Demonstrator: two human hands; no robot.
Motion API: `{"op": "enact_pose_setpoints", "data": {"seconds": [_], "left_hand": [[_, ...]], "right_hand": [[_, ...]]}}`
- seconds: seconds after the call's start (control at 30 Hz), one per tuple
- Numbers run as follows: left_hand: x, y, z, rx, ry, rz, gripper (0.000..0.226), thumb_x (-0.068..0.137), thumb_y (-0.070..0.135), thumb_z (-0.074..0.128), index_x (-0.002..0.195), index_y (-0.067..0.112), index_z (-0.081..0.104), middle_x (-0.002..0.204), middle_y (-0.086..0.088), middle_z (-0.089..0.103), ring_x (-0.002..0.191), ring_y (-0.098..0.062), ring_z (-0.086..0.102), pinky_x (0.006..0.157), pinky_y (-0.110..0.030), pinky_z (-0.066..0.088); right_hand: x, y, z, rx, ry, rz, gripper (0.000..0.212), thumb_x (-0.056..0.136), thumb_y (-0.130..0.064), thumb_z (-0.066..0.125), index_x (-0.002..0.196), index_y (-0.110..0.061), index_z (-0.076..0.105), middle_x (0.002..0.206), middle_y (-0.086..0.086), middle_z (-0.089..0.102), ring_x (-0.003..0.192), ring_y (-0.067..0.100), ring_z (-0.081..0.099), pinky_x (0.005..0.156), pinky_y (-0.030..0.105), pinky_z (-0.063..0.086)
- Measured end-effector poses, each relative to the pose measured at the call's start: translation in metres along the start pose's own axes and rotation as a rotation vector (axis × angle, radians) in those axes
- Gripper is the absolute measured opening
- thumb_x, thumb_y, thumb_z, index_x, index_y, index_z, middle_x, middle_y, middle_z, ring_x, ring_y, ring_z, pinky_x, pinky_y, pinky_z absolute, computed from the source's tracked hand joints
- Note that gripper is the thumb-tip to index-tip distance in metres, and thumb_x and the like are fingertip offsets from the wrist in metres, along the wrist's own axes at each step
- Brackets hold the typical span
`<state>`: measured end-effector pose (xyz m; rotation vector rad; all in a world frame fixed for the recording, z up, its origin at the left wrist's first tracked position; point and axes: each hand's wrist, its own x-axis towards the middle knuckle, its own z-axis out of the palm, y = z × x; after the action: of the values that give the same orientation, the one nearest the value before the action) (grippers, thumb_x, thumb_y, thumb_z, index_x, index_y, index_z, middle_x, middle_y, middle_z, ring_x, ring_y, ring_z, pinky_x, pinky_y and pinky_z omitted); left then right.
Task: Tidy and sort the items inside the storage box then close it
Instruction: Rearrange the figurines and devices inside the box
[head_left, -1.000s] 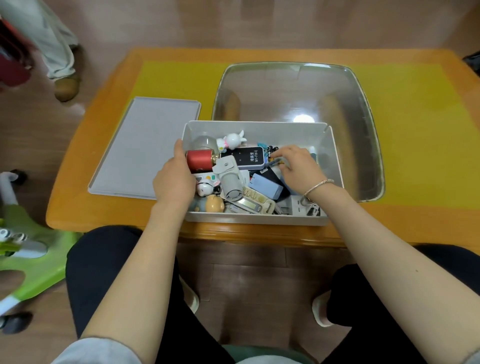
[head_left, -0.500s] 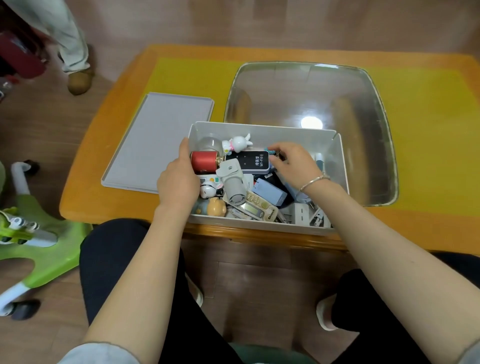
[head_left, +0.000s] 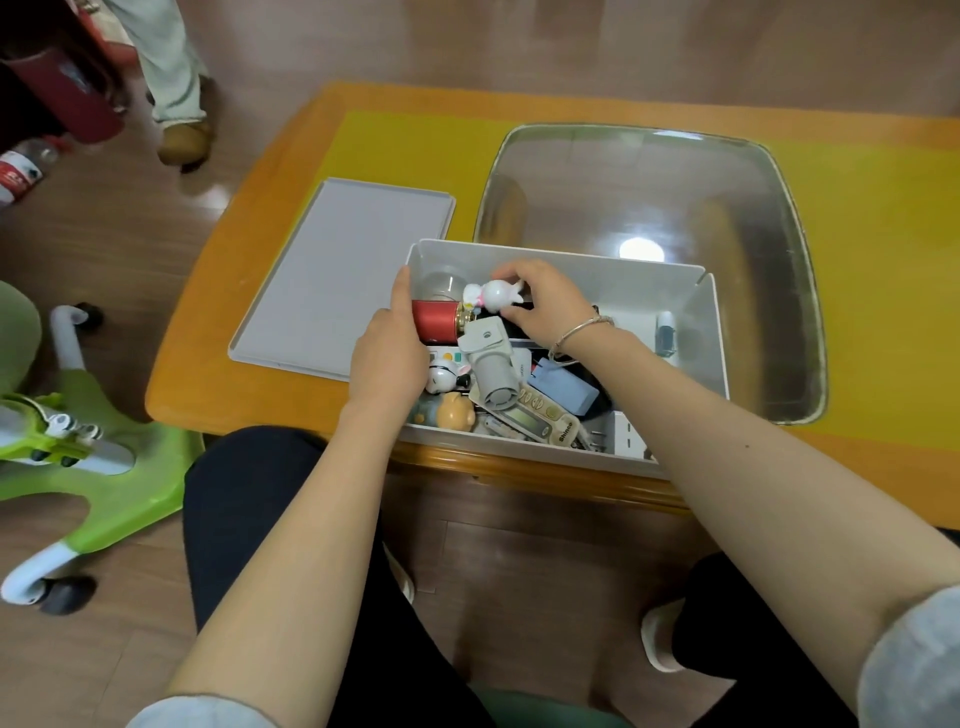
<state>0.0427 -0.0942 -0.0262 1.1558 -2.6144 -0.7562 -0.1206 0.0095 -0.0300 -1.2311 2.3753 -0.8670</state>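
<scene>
Table edge (head_left: 545, 465) under cluttered box (head_left: 613, 278)

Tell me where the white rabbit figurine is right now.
In the head view, the white rabbit figurine is at the storage box's far left end, pinched by the right hand, just above the red cylinder.

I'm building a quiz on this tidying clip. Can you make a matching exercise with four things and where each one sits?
Things:
1. white rabbit figurine
2. red cylinder
3. grey lid
4. blue case

Places:
A. flat on the table, left of the storage box
B. pinched by the right hand
C. in the box, beside the right forearm
D. against the left hand

Pairs: 1-B, 2-D, 3-A, 4-C
</scene>
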Motion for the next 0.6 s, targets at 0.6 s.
{"op": "enact_pose_setpoints", "data": {"seconds": [0.6], "left_hand": [[-0.001,-0.003,0.0,-0.151,0.056,0.039,0.07,0.089,-0.003,0.044,0.15,0.023,0.022,0.123,-0.011,0.051,0.097,-0.021,0.05,0.076,-0.034,0.04]], "right_hand": [[-0.044,0.008,-0.033,0.379,0.22,0.128,0.02,0.092,-0.032,0.056,0.09,-0.015,0.066,0.067,-0.003,0.061,0.054,0.008,0.054,0.057,0.022,0.047]]}}
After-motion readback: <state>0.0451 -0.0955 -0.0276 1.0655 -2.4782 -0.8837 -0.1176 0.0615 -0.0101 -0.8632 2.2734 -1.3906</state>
